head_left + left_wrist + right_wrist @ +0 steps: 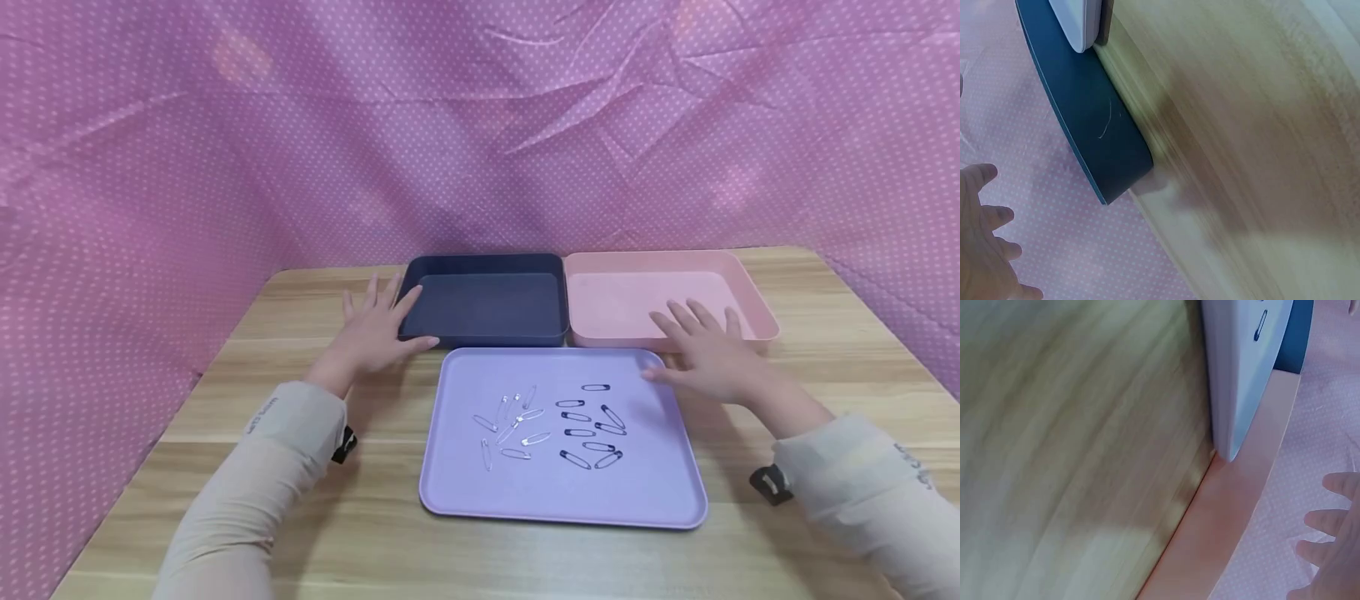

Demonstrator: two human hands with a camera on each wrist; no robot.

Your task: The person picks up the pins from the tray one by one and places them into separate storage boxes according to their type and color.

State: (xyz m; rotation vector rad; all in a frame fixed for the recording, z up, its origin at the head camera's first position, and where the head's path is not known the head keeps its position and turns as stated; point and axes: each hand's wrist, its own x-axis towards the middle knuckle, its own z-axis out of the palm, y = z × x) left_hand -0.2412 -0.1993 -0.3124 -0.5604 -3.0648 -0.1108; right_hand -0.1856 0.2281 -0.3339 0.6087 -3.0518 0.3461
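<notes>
My left hand (372,331) is spread with straight fingers at the left end of a dark navy tray (487,304), holding nothing. Fingers of my right hand (708,354) are likewise spread, over the front edge of a pink tray (645,287) and the right corner of a lavender tray (562,496). Whether either hand touches a tray I cannot tell. On the lavender tray lie silver safety pins (536,438) at the left and black safety pins (580,432) at the right, several of each. One dark pin (1260,325) shows in the right wrist view.
The navy and pink trays stand side by side behind the lavender one on a wooden table (375,533). A pink dotted cloth (420,150) hangs behind and along the sides. Black clips (771,484) sit by both sleeve cuffs.
</notes>
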